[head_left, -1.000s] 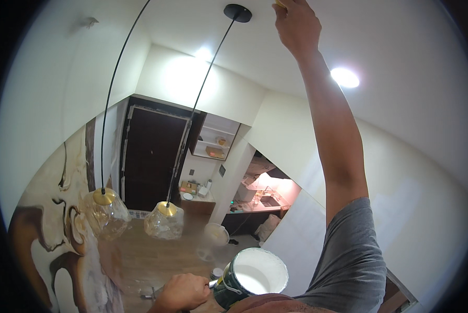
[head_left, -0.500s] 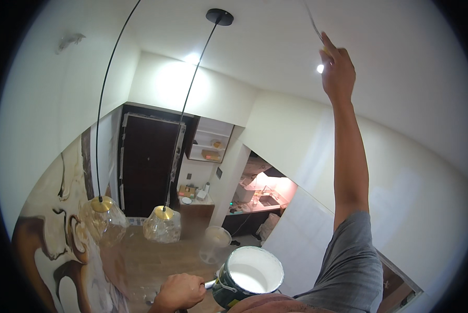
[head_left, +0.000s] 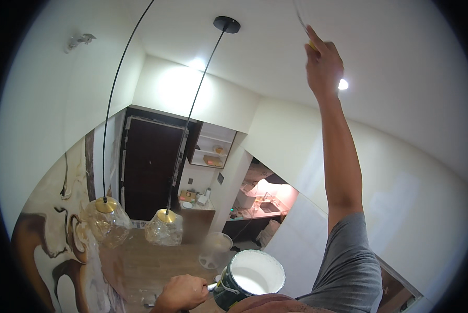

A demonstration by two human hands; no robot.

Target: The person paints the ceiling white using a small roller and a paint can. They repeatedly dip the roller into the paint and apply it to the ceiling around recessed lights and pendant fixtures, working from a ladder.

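High overhead, my right hand [head_left: 325, 65] is closed around a scraper with a bit of yellow handle; its thin grey blade [head_left: 300, 18], seen nearly edge-on, meets the ceiling. Low in the view, my left hand [head_left: 184, 293] is closed in a fist around a pale, rod-like piece [head_left: 211, 286], whose kind I cannot make out. It shows between the fist and a dark green bucket [head_left: 228, 292]. White, paint-like material [head_left: 255, 276] lies inside the bucket, close in front of my body.
Two glass pendant lamps [head_left: 109, 224] hang on black cords at the left, one from a round black ceiling mount [head_left: 226, 24]. A dark door [head_left: 150, 169] stands beyond. A pale round-topped object [head_left: 217, 248] is on the floor below. A lit kitchen counter [head_left: 260, 208] lies further back.
My right hand has shifted left in the view with the scraper, still up at the ceiling. My left hand keeps its grip beside the bucket. The whole view has tilted slightly.
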